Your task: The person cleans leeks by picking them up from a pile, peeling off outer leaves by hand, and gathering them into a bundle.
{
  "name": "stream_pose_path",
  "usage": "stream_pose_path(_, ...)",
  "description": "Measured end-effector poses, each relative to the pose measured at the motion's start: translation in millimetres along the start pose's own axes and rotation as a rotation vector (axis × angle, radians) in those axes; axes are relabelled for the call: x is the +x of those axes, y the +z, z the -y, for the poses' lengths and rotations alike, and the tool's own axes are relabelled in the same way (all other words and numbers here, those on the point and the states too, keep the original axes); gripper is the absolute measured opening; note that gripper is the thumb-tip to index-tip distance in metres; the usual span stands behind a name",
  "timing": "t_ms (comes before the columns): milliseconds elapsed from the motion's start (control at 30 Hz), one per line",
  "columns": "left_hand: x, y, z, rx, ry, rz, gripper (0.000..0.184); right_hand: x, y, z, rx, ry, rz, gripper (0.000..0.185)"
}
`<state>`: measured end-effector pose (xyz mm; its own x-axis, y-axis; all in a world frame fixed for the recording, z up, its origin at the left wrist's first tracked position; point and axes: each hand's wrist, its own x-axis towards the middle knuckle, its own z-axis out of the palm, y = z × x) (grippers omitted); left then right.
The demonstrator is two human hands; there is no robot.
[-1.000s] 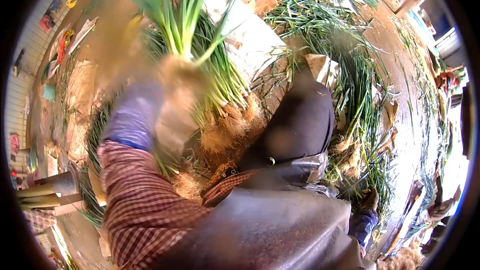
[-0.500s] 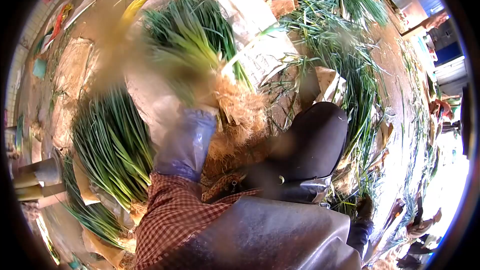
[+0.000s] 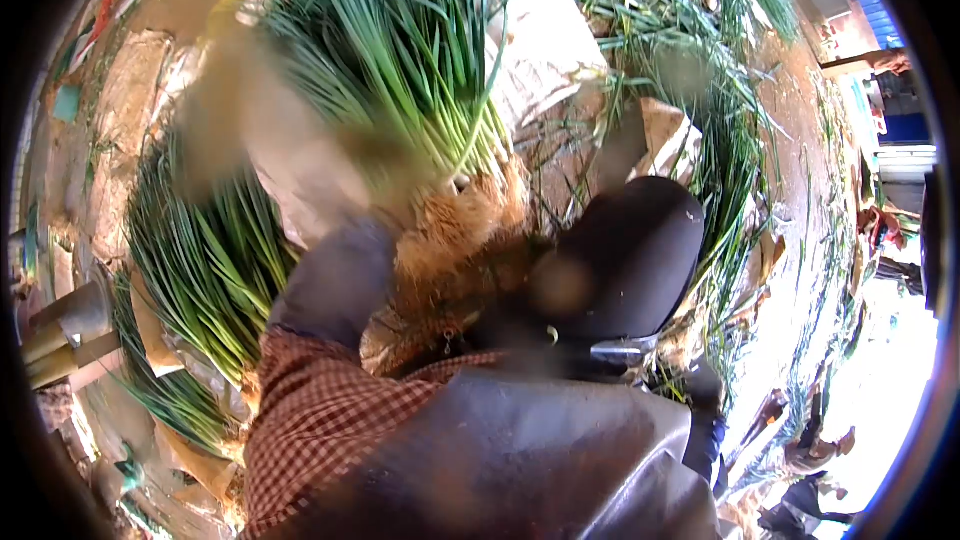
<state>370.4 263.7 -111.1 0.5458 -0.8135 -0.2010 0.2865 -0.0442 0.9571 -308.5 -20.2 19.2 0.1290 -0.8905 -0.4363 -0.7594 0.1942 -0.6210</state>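
Note:
A large bunch of green onions (image 3: pixel 400 50) lies at the upper centre, leaves up and pale roots (image 3: pixel 455 225) towards me. My left hand (image 3: pixel 350 255), in a bluish glove below a checkered sleeve, is beside the roots' left side. Its fingers are lost in a blurred smear, so I cannot see whether it holds anything. Low on the right, past my dark knee, my right hand (image 3: pixel 705 385) is in a dark glove near loose leaves. Its fingers are too dark to make out.
Another onion bunch (image 3: pixel 205 260) lies at the left, with more below it. Loose green leaves (image 3: pixel 700 70) cover the ground at the right. A white sheet (image 3: pixel 545 30) lies behind the central bunch. Another person's hand (image 3: pixel 888 61) shows at the far right.
The onions moved by my left hand have come down onto the central bunch. My left hand has drawn slightly back to the left, and the view has shifted.

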Motion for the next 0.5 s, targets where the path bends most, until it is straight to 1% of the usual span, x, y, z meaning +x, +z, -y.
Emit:
stream_pose_path(33, -3, 4, -16, -0.006, -0.017, 0.002, 0.04, 1, -4, 5, -0.062, 0.033, 0.033, 0.025)
stream_pose_path(100, -1, 12, -60, -0.187, -0.034, -0.072, 0.047, 15, -7, -19, -0.327, -0.168, 0.015, 0.03)
stream_pose_path(167, -2, 21, -88, -0.374, -0.06, -0.15, 0.055, 14, -10, -19, -0.385, 0.029, 0.056, 0.038)
stream_pose_path(200, 1, 18, -95, -0.379, -0.066, -0.147, 0.055, 12, -11, -3, -0.389, 0.035, 0.053, 0.038)
stream_pose_path(233, 3, 9, -100, -0.498, -0.003, 0.025, 0.041, 8, -8, 19, -0.583, -0.002, 0.001, 0.038)
stream_pose_path(267, 13, 2, -98, -0.7, 0.057, 0.177, 0.044, 6, -9, 28, -0.776, -0.041, -0.053, 0.039)
stream_pose_path(300, 24, -5, -97, -0.898, 0.086, 0.344, 0.048, 31, -37, -3, -1.039, -0.467, 0.042, 0.028)
stream_pose_path(333, 40, -12, -84, -1.178, 0.105, 0.492, 0.075, 41, -46, 19, -1.18, -0.728, 0.045, 0.022)
stream_pose_path(367, 53, -24, -68, -1.18, 0.101, 0.497, 0.075, 58, -59, 19, -0.674, -0.694, -0.007, 0.023)
stream_pose_path(400, 64, -43, -50, -1.015, 0.113, 0.418, 0.071, 61, -48, 61, -0.486, -0.825, -0.123, 0.029)
stream_pose_path(433, 73, -59, -35, -0.85, 0.125, 0.342, 0.068, 23, -19, 159, -0.074, -0.304, -0.148, 0.032)
stream_pose_path(467, 74, -50, -45, -0.767, 0.135, 0.313, 0.067, -3, 3, 223, -0.197, -0.564, -0.189, 0.032)
stream_pose_path(500, 74, -41, -56, -0.684, 0.143, 0.284, 0.067, -27, 25, 282, -0.218, -0.709, -0.175, 0.032)
